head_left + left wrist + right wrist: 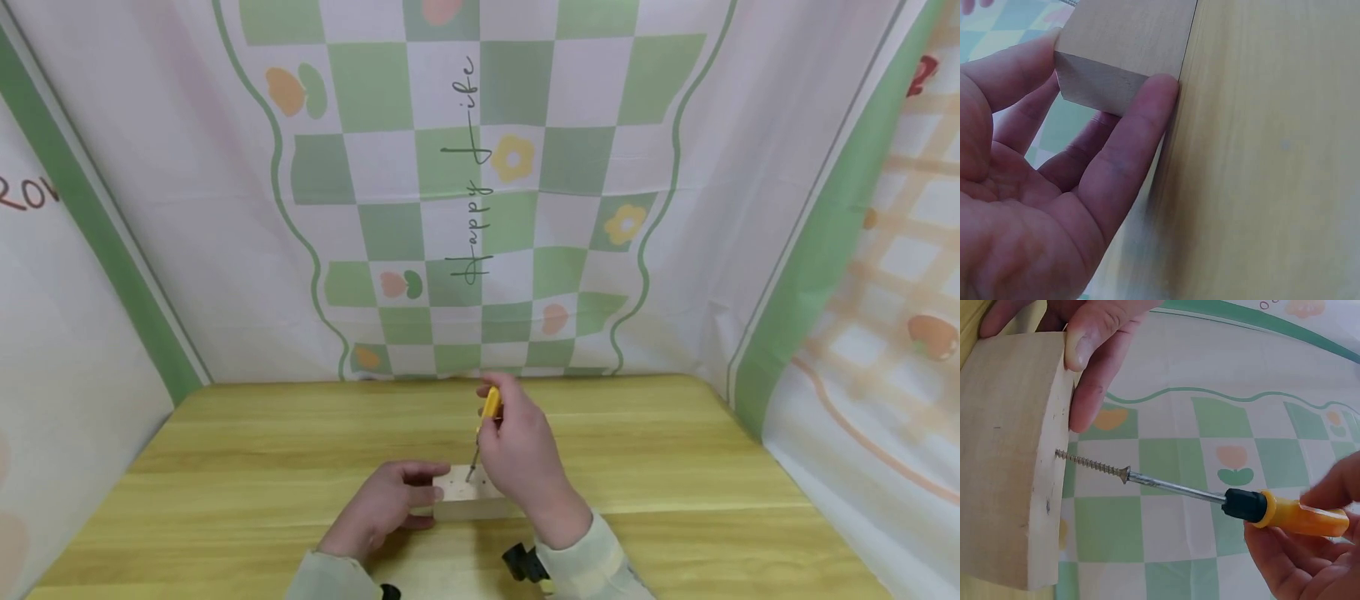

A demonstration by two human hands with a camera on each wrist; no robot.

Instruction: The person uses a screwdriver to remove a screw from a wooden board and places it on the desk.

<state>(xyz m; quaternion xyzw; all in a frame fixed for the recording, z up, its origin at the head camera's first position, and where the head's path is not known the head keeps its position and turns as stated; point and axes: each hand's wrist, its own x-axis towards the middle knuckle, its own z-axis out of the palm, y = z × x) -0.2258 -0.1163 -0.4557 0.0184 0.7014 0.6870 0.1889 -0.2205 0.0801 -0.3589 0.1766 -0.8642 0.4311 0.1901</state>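
A pale wooden block [474,507] lies on the table, small holes dotting its upper face. My left hand [393,504] grips its left end, fingers and thumb on its sides, as the left wrist view of the block [1129,37] also shows. In my right hand [525,450] is a screwdriver [491,404] with a yellow handle, its shaft slanting down to the block. The right wrist view shows the screwdriver [1304,519] with its tip at the head of a long screw [1094,464]. The screw's point meets the block's holed face, most of its thread outside the wood.
The wood-grain table [247,467] spreads around the block. A green-and-white checked cloth [450,167] hangs behind the table, with more patterned cloth [885,333] at the right side. Dark wrist gear [525,562] sits by the right sleeve.
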